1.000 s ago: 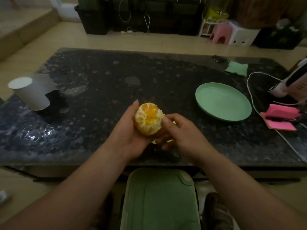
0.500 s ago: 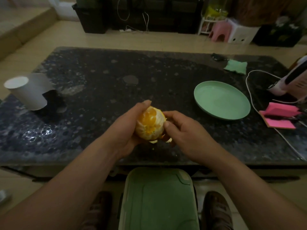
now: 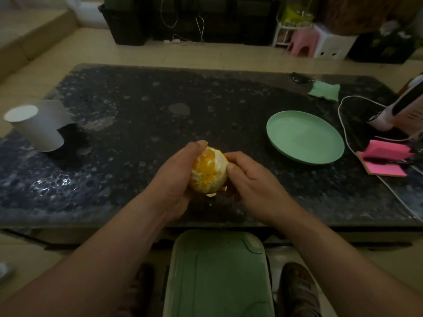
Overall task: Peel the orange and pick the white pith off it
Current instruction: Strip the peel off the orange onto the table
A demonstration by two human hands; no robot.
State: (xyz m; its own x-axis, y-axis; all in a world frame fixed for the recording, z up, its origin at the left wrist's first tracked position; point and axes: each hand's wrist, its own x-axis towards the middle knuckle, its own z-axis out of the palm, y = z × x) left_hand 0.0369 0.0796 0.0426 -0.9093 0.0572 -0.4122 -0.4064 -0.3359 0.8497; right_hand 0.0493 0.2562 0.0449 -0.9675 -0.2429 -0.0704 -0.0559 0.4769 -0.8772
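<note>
Head view, peeled orange (image 3: 208, 172) between both hands, left hand (image 3: 176, 179) cupping it, right hand (image 3: 249, 179) pinching its side

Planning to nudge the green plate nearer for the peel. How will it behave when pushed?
The green plate looks thin and plastic-like, so probably light and stiff. It lies flat on the glossy table, so it should slide rather than tip.

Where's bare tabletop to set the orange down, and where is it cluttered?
The widest bare patch is the middle of the table, beyond the orange, between the white paper tube on the left and the green plate on the right. The plate itself holds nothing. The right end is crowded: white cable, pink notepads, green cloth.
</note>
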